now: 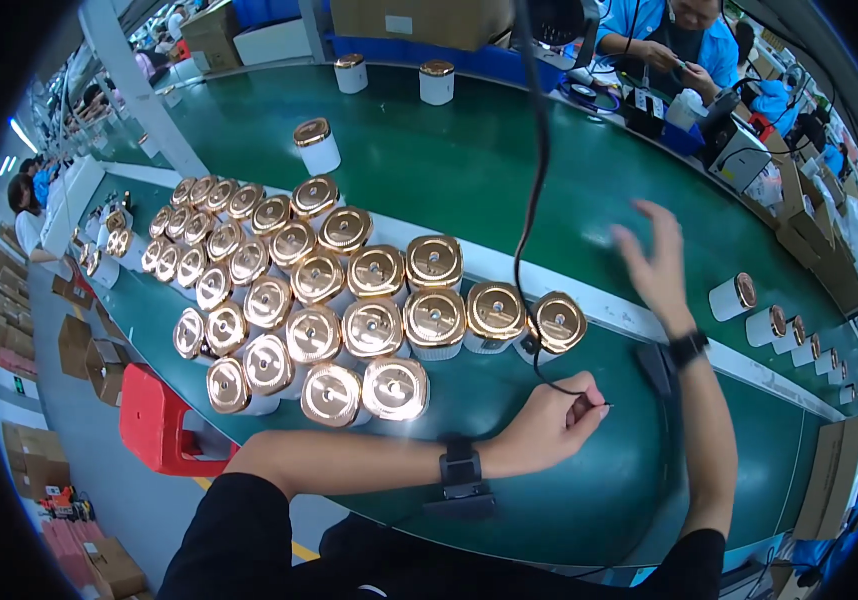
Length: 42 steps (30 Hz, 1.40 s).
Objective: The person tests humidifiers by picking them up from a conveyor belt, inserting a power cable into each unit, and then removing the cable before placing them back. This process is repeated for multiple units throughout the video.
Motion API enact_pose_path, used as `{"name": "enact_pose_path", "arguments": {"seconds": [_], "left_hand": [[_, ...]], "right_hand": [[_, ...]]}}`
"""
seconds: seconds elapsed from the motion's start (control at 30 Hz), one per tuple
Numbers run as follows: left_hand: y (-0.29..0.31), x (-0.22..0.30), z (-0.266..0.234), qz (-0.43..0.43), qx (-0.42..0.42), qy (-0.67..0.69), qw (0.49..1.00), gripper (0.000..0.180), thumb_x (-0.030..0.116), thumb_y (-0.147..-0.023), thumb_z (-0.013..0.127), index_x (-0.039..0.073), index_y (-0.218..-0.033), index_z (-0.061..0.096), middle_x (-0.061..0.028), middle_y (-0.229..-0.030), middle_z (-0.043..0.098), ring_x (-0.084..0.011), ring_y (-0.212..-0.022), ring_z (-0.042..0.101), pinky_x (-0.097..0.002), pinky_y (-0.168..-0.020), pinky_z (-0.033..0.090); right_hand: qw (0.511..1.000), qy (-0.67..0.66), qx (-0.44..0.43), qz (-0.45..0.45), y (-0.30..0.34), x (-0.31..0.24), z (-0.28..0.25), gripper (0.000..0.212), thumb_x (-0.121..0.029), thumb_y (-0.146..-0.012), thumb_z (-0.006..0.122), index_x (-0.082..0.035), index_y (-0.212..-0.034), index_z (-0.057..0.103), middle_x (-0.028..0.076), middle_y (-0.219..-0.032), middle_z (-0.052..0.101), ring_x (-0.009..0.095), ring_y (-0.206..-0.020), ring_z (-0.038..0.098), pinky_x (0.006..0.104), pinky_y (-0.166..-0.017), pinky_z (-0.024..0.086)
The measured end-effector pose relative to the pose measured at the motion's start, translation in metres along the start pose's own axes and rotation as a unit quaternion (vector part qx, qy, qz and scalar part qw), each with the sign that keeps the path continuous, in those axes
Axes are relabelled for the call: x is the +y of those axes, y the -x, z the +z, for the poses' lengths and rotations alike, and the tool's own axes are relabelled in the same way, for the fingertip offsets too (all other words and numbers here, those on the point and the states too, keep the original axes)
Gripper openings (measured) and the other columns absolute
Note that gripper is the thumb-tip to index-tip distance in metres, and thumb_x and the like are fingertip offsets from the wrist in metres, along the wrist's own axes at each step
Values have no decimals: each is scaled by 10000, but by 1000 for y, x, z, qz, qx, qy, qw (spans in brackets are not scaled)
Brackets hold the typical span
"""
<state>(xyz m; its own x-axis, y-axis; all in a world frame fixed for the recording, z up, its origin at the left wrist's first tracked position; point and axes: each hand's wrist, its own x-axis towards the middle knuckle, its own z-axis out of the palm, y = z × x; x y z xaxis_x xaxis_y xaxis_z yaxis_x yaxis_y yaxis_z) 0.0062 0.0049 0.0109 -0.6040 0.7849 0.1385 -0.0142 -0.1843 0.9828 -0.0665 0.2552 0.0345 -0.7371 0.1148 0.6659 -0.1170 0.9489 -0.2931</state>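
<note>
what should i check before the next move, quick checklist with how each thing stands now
1. Black cable gripped: ok, held in the left hand.
2. Cable tip undamaged: cannot tell, too small to judge.
3. Right hand unloaded: ok, open with nothing visible in it, though blurred.
4. Cable path unobstructed: not ok, it crosses in front of the cluster's rightmost gold-topped canister; contact is unclear.
5. Black wristbands worn: ok, one on each wrist.
</note>
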Motion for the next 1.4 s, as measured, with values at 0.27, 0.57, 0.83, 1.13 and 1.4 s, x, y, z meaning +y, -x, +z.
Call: {"name": "enact_pose_path", "arguments": {"seconds": [0.27, 0.57, 0.83, 1.13, 1.4], "left_hand": [[4, 10, 1, -68, -10, -28, 997, 119, 53, -923, 650, -8, -974, 562, -35, -761, 566, -57, -652, 533, -222, -559, 432], [3, 13, 4, -2, 12, -21, 1000, 107, 80, -943, 618, 18, -927, 532, -37, -712, 526, -78, -620, 489, -253, -542, 399], [9, -1, 8, -37, -36, -1, 999, 101, 29, -923, 628, -12, -1007, 590, -80, -881, 614, -84, -679, 571, -237, -572, 454], [-1, 5, 0, 135, 29, -76, 988, 75, -45, -913, 611, -38, -981, 581, -119, -951, 606, -123, -720, 600, -232, -617, 488], [3, -6, 2, 135, 23, -90, 986, 80, -73, -916, 594, -54, -986, 561, -129, -995, 590, -131, -730, 602, -231, -626, 494]], "right_hand": [[978, 14, -88, -188, -203, -49, 185, 317, -310, -937, 576, -36, -781, 611, 149, -825, 648, 331, -818, 605, 431, -802, 431], [962, -253, -91, 58, -262, -24, 247, 577, -461, -843, 688, -23, -1189, 540, 155, -1060, 669, 300, -1020, 635, 402, -940, 471], [646, -683, -30, 340, -121, 3, 62, 426, -436, -959, 522, -83, -1192, 573, 109, -1135, 633, 247, -1009, 637, 402, -862, 522], [729, -536, -11, 426, 100, -72, -53, 424, -361, -951, 574, -50, -1236, 531, 120, -1055, 644, 194, -911, 646, 333, -800, 537], [807, -483, -70, 332, 118, -102, -76, 429, -211, -909, 654, -31, -1270, 505, 80, -1062, 635, 131, -882, 626, 271, -783, 509]]}}
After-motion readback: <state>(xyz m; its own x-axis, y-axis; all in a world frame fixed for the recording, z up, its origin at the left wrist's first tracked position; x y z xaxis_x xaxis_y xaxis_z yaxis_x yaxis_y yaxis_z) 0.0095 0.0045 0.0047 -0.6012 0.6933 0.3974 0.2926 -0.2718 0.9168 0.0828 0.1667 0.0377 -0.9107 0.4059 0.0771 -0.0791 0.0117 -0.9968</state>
